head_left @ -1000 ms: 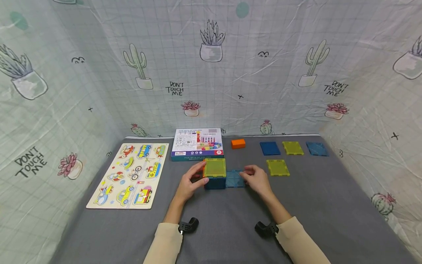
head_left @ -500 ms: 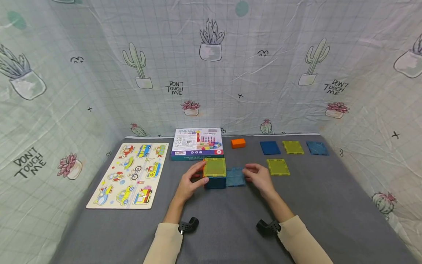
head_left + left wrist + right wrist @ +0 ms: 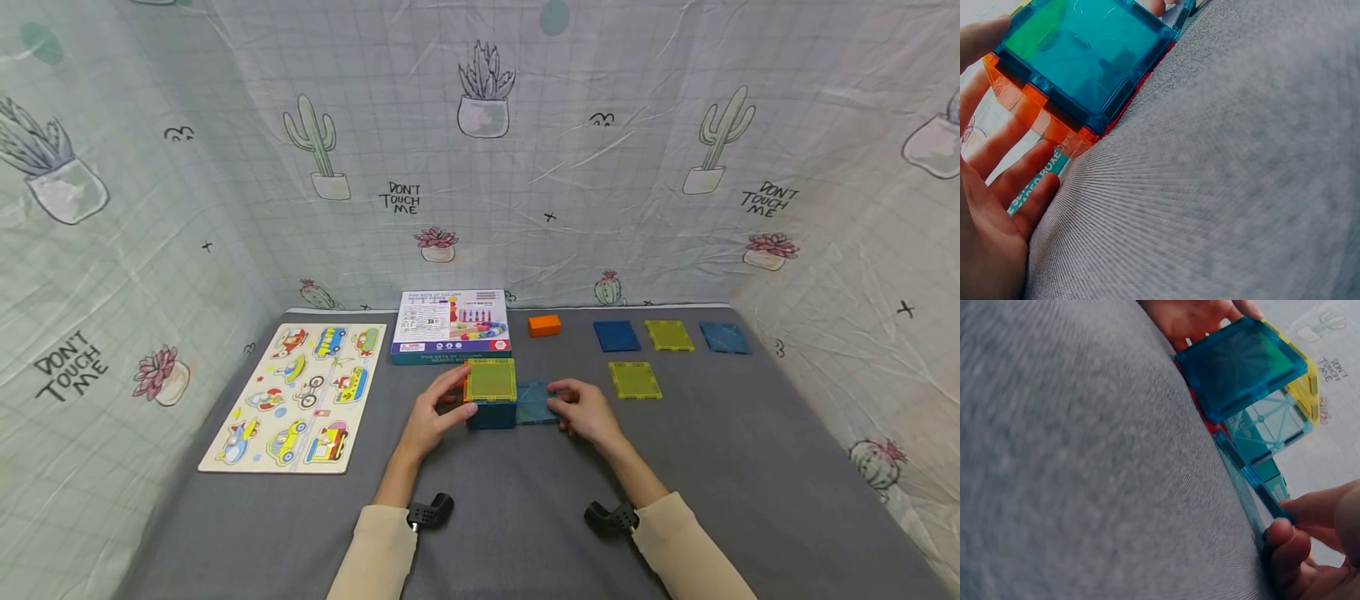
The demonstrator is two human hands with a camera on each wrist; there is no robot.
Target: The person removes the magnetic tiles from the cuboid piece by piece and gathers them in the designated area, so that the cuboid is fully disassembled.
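A small cube of see-through magnetic tiles stands on the grey cloth, with a yellow magnetic tile [image 3: 491, 380] on top, a dark blue magnetic tile [image 3: 1088, 53] as its near face and an orange magnetic tile [image 3: 1035, 112] on its left. My left hand [image 3: 429, 417] holds this cube, thumb at the near left corner and fingers along the orange side. A red tile edge shows at the cube's base in both wrist views. To its right, a light blue magnetic tile [image 3: 532, 403] meets the cube's base, its outer edge slightly raised. My right hand [image 3: 588, 410] pinches that outer edge.
Loose blue [image 3: 617, 336] and yellow magnetic tiles [image 3: 636, 381] lie at the back right. An orange block [image 3: 544, 326] sits behind the cube. A printed toy box [image 3: 450, 325] stands at the back, and a wooden picture puzzle [image 3: 294, 398] lies at the left.
The right hand has shifted its fingers on the light blue tile's outer edge, which now tilts up a little. The left hand and cube have stayed in place.
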